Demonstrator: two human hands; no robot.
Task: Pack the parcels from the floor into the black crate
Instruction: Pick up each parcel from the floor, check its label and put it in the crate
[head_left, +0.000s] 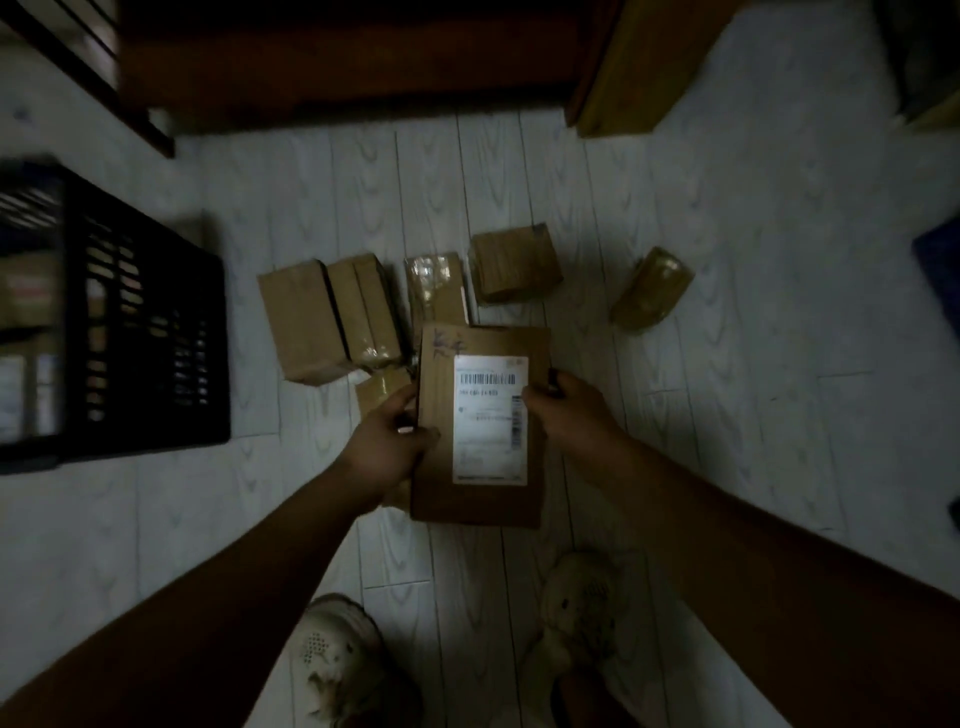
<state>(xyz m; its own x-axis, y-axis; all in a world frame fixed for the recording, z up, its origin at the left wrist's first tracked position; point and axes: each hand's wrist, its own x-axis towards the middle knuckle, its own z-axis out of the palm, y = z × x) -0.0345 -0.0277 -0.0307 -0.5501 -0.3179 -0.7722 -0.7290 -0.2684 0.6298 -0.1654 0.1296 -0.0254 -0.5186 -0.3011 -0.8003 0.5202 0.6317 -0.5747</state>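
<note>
I hold a flat brown cardboard parcel (483, 499) with a white shipping label above the floor, between both hands. My left hand (387, 441) grips its left edge, thumb on top. My right hand (569, 415) grips its right edge. The black slatted crate (145, 332) stands at the left, and some boxes show inside it. Several brown taped parcels lie on the floor beyond my hands: a large one (304, 322), a narrow one (371, 309), another (436, 291), a squarish one (517, 265) and one apart to the right (652, 288).
The floor is pale wood-pattern planks (753, 415). Dark wooden furniture (337, 62) runs along the far side, with a tan cardboard piece (634, 67) leaning beside it. My two pale shoes (343, 665) are at the bottom. A dark blue object (940, 260) sits at the right edge.
</note>
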